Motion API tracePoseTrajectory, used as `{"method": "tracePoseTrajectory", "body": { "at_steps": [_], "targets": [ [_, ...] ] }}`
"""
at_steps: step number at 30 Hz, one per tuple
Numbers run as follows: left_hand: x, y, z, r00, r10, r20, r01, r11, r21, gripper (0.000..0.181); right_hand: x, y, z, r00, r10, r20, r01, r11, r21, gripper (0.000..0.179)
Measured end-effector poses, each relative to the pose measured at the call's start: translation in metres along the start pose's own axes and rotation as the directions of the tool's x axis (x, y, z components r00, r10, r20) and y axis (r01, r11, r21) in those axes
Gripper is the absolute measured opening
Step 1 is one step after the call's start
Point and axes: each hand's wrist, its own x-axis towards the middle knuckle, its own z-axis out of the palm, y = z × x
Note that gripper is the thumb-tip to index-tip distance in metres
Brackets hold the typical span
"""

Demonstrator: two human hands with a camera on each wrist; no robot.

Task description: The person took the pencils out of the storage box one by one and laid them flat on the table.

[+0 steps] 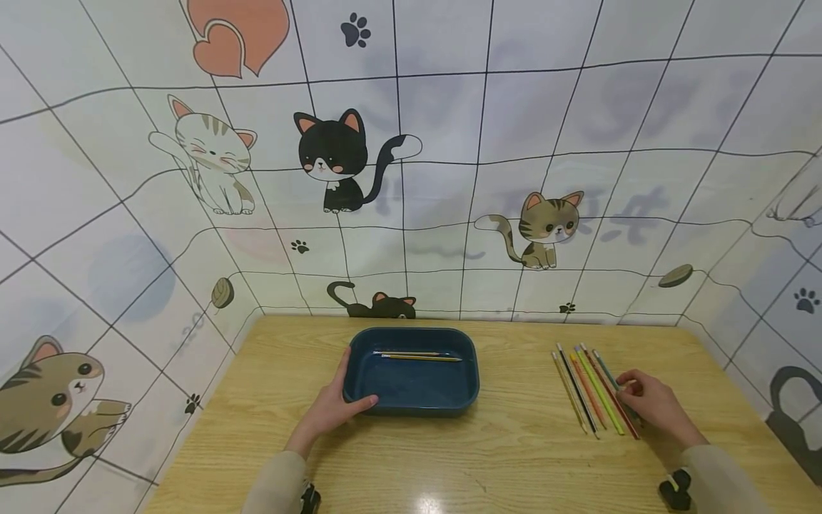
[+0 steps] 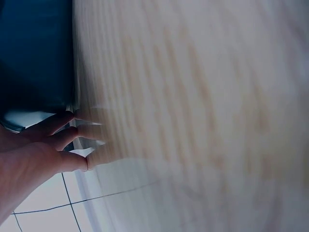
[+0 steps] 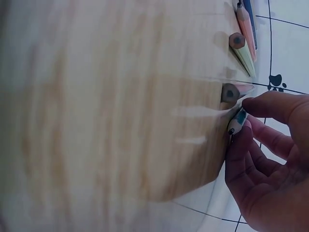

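My left hand [image 1: 335, 403] holds the dark blue tray [image 1: 411, 409] at its front left corner, thumb along the front and fingers against the left side. In the left wrist view the fingertips reach down to the tabletop beside the tray. Two thin pencils [image 1: 420, 358] lie inside, near the back wall. On the right, my right hand [image 1: 650, 400] pinches a teal pencil [image 3: 237, 123] between thumb and fingers near its sharpened end. This pencil is the rightmost of a loose row. Just left of it lies a dark red pencil [image 1: 600, 375], then a lime green pencil [image 1: 599, 391].
An orange pencil [image 1: 586, 389], a black pencil [image 1: 576, 389] and a gold pencil [image 1: 568, 389] lie further left in the row, points toward me. The wooden table [image 1: 501, 457] meets a wall [image 1: 443, 200] with cat drawings at the back.
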Motion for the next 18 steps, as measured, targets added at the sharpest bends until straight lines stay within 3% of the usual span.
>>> {"method": "tracePoseTrajectory", "body": {
  "at_steps": [9, 18],
  "targets": [
    [0.002, -0.004, 0.002, 1.0, -0.01, -0.002, 0.01, 1.0, 0.008, 0.11, 0.001, -0.004, -0.007, 1.0, 0.017, 0.024, -0.017, 1.0, 0.013, 0.023],
    [0.002, -0.002, 0.001, 1.0, -0.009, -0.005, 0.009, 1.0, 0.007, 0.11, 0.005, -0.016, -0.007, 1.0, -0.009, -0.01, 0.01, 0.999, 0.046, 0.026]
  ]
}}
